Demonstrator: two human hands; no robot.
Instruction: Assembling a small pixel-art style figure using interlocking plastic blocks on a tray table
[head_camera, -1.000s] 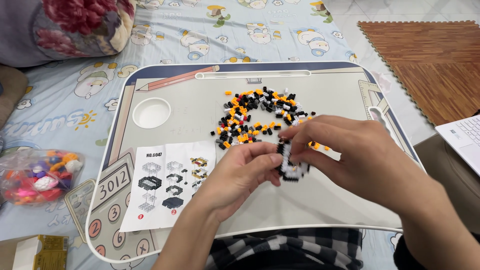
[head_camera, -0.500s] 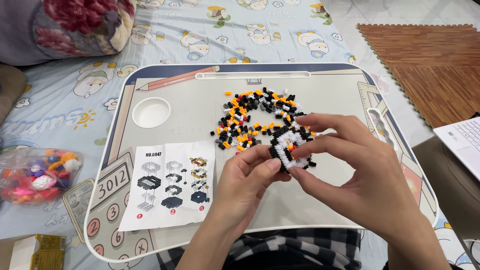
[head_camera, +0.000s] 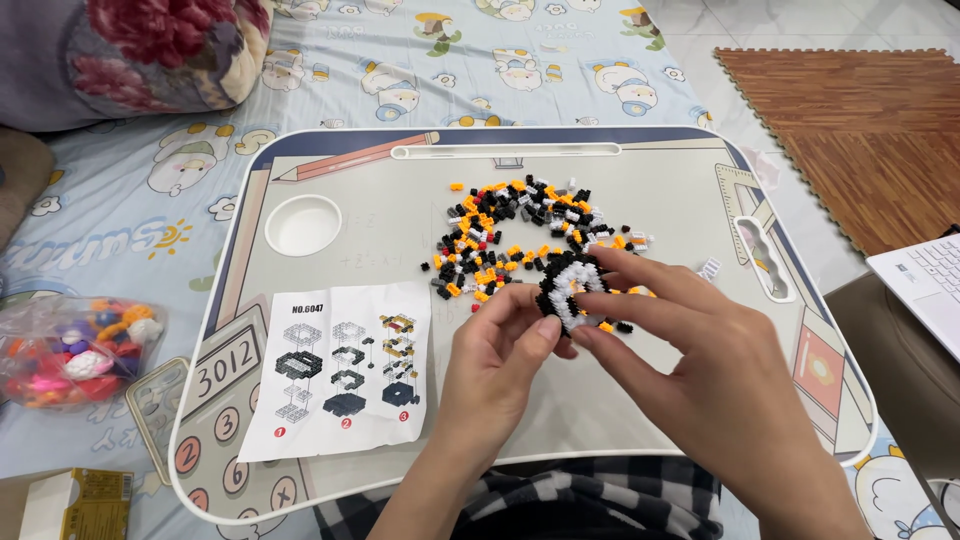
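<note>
from the head camera i see a little brick model (head_camera: 570, 290) held up just over the lap tray (head_camera: 640, 420). it is round and bumpy, made of tiny bricks. the outside is black and there is a white curved band inside it. a few orange bits show at its lower edge.

my left hand (head_camera: 500, 365) pinches the model from the left side, with the thumb and first finger pressed on its edge. my right hand (head_camera: 700, 370) holds it from the right, with the fingers (head_camera: 640, 275) long and a bit spread, their tips touching the top and the lower side of the model.

just behind the model lies a pile of loose bricks (head_camera: 510, 235) in black, orange, white and a little red. on the left part of the tray lies a paper sheet (head_camera: 340, 370) with pictures of building steps. a round cup hole (head_camera: 303, 224) sits near the tray's far left corner. a bag of toys (head_camera: 75, 350) lies on the blue blanket (head_camera: 120, 200), to the left of the tray.
</note>
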